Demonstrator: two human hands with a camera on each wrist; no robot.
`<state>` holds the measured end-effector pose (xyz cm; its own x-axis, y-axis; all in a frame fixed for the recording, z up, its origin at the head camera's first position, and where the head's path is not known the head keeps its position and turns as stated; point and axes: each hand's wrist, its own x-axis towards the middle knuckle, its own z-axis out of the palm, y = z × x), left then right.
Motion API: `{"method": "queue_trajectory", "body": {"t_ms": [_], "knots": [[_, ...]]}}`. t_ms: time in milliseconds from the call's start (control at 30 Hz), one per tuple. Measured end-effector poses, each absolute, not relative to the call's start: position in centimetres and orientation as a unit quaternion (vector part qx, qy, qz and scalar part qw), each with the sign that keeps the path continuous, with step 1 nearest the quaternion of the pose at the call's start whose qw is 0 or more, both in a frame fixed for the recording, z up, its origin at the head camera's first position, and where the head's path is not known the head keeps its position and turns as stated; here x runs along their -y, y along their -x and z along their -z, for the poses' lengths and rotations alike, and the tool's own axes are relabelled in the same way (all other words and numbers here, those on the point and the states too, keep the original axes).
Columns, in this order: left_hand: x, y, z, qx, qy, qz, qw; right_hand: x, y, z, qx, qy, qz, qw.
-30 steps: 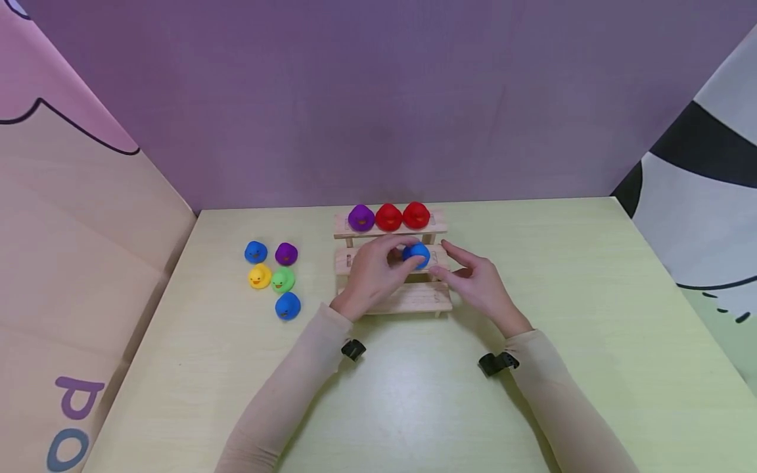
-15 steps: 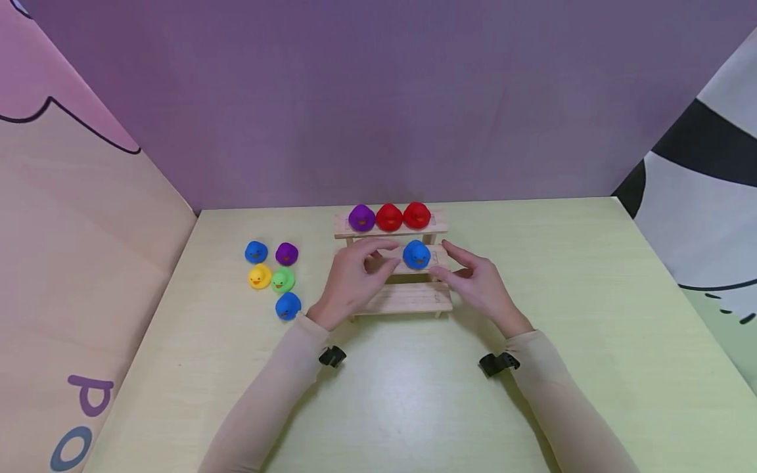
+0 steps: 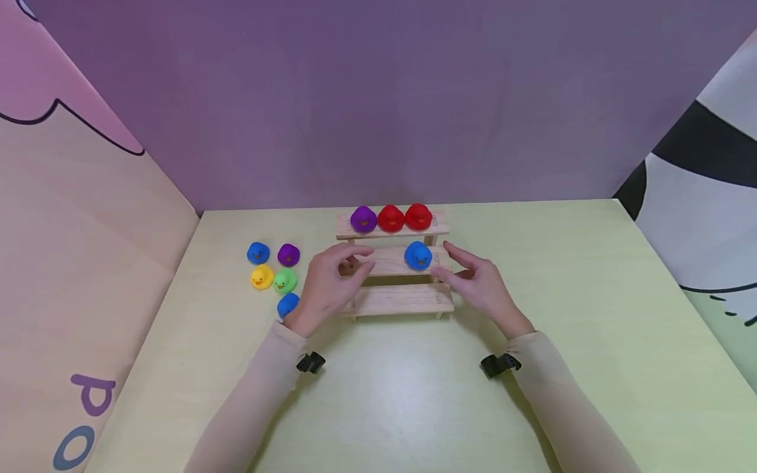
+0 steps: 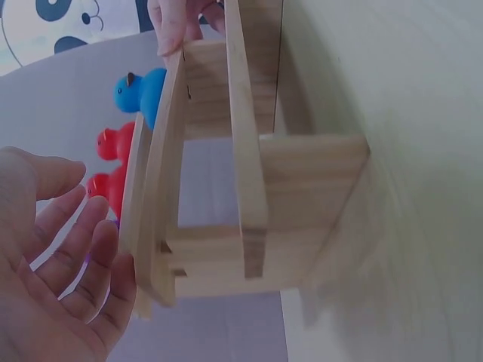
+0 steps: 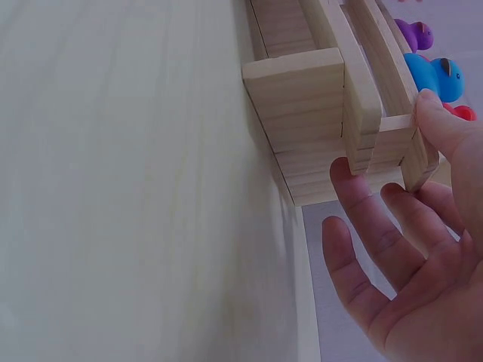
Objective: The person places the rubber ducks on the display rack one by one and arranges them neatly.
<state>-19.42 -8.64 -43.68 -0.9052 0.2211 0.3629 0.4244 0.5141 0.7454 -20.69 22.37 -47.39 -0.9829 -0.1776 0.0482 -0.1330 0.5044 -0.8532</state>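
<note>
A three-tier wooden display stand point(image 3: 402, 299) has a blue rubber duck point(image 3: 418, 256) on the right part of its middle step. My right hand point(image 3: 478, 286) grips the right end of that step; in the right wrist view the thumb point(image 5: 441, 124) lies on its edge with the fingers around the end. At the step's left end is my left hand point(image 3: 325, 282), fingers loosely curved and holding nothing. In the left wrist view its palm point(image 4: 38, 302) faces the stand. A purple duck point(image 3: 363, 219) and two red ducks point(image 3: 391, 219) line the top step.
Left of the stand, several loose ducks lie on the table point(image 3: 390, 394): blue point(image 3: 258, 253), purple point(image 3: 288, 255), yellow point(image 3: 261, 276), green point(image 3: 285, 281), and another blue duck point(image 3: 288, 305) partly hidden by the left wrist. A purple wall point(image 3: 378, 98) rises behind.
My left hand has let go of the blue duck and drawn left to the stand's left end. The blue duck stays on the middle step. My right hand has kept its place.
</note>
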Motion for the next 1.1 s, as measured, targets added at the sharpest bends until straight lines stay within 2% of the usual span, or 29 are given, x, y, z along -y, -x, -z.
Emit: {"method": "queue_trajectory", "body": {"t_ms": [600, 1100], "knots": [[13.7, 19.3, 44.5, 0.882, 0.122, 0.435, 0.136, -22.3, 20.8, 47.2, -0.864, 0.086, 0.496, 0.022], [19.4, 19.2, 45.0, 0.886, 0.065, 0.422, 0.181, -22.4, 21.0, 47.4, -0.860, 0.090, 0.502, 0.024]]}}
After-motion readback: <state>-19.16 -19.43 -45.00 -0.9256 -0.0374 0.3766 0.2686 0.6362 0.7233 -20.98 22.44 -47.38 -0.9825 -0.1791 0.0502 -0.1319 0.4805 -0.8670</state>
